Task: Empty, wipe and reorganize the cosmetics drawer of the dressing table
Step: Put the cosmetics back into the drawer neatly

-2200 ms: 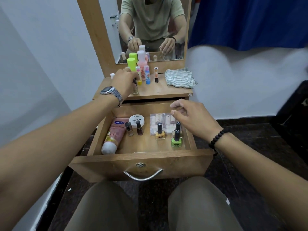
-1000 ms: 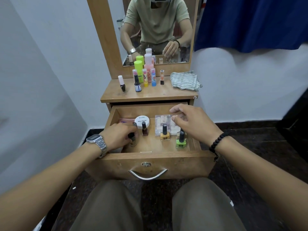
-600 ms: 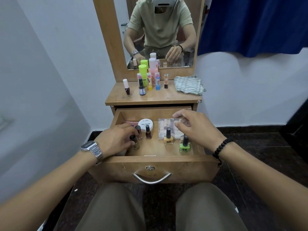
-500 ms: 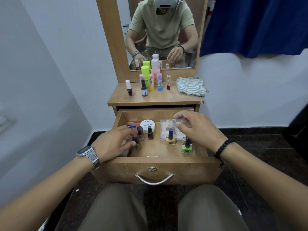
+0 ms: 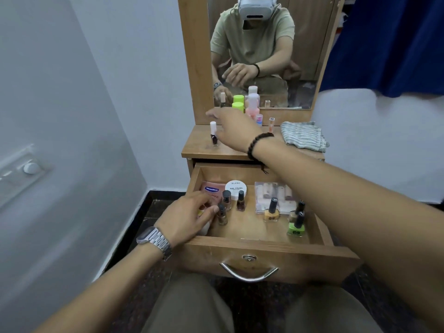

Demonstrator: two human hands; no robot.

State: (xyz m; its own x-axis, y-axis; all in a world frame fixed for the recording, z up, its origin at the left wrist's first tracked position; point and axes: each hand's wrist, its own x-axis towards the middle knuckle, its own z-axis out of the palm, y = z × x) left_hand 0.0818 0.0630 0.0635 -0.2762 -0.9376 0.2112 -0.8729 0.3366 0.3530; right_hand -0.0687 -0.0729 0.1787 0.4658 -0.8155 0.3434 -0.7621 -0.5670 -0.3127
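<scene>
Two hands worked at the dressing table (image 5: pixel 240 153), whose cosmetics drawer (image 5: pixel 264 251) stood pulled open. The left hand (image 5: pixel 189 217), a metal watch on its wrist, reached into the drawer's left side, its fingers curled beside a small bronze nail polish bottle (image 5: pixel 222 215) and touching it; whether they truly pinched it could not be told. Under that hand lay a pink Vaseline tube (image 5: pixel 212 189). Behind the bottle stood two more dark-capped bottles and a white nail polish jar (image 5: pixel 236 187). Further right sat a clear case of nail tips (image 5: pixel 271 192), a yellow nail polish bottle (image 5: pixel 272 211) and a green one (image 5: pixel 296 225). The right hand (image 5: pixel 234 129), with a beaded bracelet, stretched over the tabletop with fingers relaxed and extended, holding nothing, near a white-capped dark polish bottle (image 5: pixel 213 135). A striped cloth (image 5: pixel 304 134) lay on the top's right end.
</scene>
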